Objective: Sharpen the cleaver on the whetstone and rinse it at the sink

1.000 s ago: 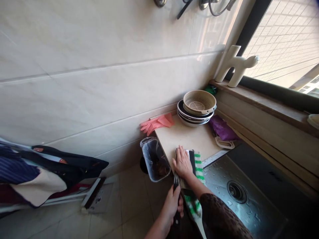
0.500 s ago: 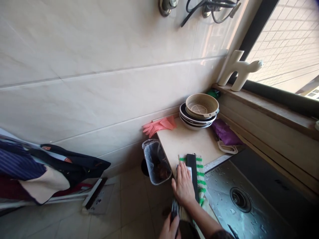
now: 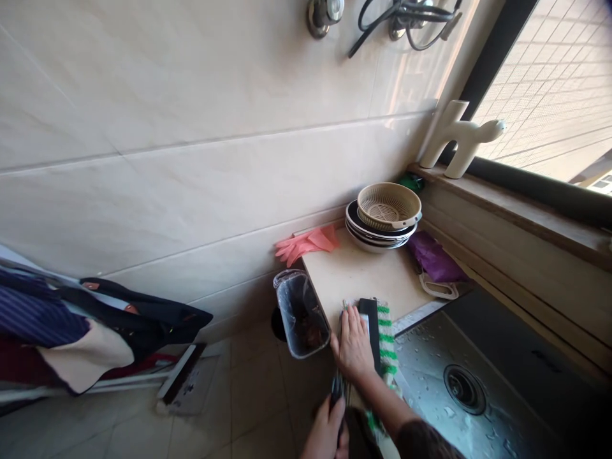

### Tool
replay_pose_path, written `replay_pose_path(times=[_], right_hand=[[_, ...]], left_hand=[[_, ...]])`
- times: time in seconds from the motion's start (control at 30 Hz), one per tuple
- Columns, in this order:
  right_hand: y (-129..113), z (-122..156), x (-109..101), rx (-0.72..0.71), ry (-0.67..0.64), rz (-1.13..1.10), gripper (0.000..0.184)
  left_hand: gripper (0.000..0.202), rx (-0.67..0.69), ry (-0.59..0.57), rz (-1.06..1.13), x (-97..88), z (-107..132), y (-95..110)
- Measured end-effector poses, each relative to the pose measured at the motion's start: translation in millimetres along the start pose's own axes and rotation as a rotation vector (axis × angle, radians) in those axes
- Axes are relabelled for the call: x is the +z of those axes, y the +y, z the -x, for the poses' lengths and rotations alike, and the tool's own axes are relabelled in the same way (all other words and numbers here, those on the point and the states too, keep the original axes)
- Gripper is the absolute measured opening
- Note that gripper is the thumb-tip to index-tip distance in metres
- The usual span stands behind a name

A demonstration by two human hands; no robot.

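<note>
The knife (image 3: 336, 390) you hold has a dark handle and points away from you, its metal part mostly covered, so the edge is hard to make out. Beside it, a flat black bar (image 3: 373, 330) lies lengthwise on a green-and-white striped cloth (image 3: 387, 339).

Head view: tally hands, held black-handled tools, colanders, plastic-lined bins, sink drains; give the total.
Hands: 2, left hand and right hand
Black-handled tool: 1
Colander: 1
Plastic-lined bin: 1
Sink drain: 1
Total: 6
</note>
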State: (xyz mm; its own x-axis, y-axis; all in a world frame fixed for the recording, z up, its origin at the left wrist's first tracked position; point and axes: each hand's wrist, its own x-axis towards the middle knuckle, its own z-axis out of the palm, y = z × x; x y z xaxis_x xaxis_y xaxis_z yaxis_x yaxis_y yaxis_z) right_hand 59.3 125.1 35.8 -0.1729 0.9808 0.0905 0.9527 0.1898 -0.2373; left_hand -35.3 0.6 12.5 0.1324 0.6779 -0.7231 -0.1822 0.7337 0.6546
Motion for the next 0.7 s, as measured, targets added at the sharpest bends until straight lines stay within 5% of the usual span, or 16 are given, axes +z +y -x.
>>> replay_pose_path(times=[0.1,0.3,0.47,0.7], right_hand=[[2.6,-15.9,-8.1,0.012,-0.04,-0.022,0.063],[0.0,8.1,-2.2,-0.054,0.017,-0.01,0.064],[6.2,-22.7,-11.7,-0.017,-0.042,-0.038,0.062],[8.1,-8.1,-4.0,-0.051,0.02,-0.013,0.063]], left_hand=[[0.075,0.008,-0.023,0.047,9.6,-3.6,10.4],[0.062,-0.011,0.027,0.024,5.2,8.1,-0.4],[0.082,0.027,0.001,0.047,16.7,-2.1,20.4],[0.081,0.029,-0.014,-0.011,11.5,2.4,8.5]])
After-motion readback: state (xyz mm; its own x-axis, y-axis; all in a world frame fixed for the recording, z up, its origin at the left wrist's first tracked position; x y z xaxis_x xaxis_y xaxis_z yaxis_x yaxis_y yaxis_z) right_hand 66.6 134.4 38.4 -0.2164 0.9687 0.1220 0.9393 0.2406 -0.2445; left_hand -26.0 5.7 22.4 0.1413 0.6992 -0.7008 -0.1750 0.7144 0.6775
